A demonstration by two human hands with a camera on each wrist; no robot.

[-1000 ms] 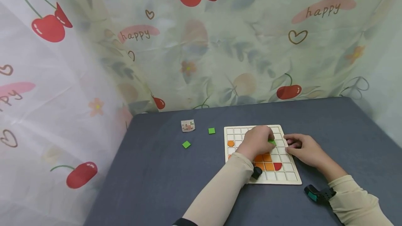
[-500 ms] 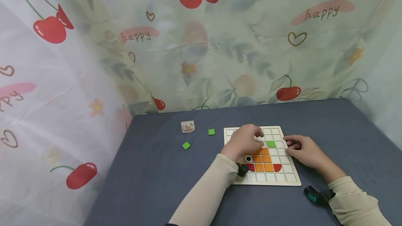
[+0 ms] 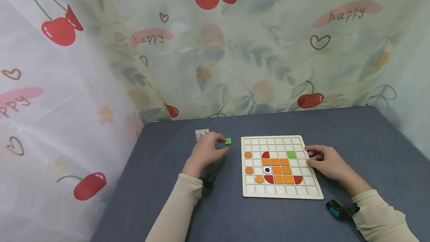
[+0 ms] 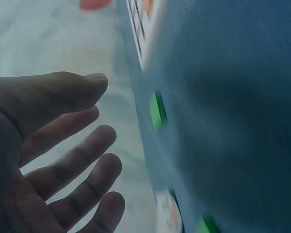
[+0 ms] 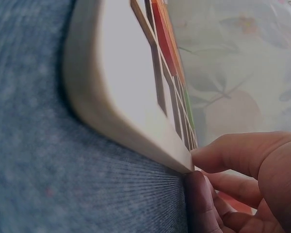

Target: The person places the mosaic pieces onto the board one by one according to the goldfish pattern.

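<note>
My left hand (image 3: 206, 150) hovers over the table left of the board, thumb and fingers apart with nothing between them. Just beyond its fingertips lies a loose green square tile (image 3: 228, 141). A second green tile (image 4: 207, 224) shows at the bottom of the left wrist view; the hand hides it from the head view. My right hand (image 3: 324, 160) holds the right edge of a pale wooden grid board (image 3: 282, 190), thumb and index finger at the rim. Set in the board are orange squares (image 3: 276, 170), orange discs (image 3: 248, 155), red quarter-rounds (image 3: 298, 179), an eye piece (image 3: 267, 170) and one green square (image 3: 291, 154).
A small patterned card (image 3: 201, 132) lies behind the left hand, partly covered by it. The dark grey table (image 3: 268, 219) ends at a printed curtain (image 3: 235, 66) at the back. Another curtain (image 3: 74, 130) hangs on the left.
My left hand has let go of a green tile on the board and moved left, off the board to the loose tiles. The right hand has stayed at the edge.
</note>
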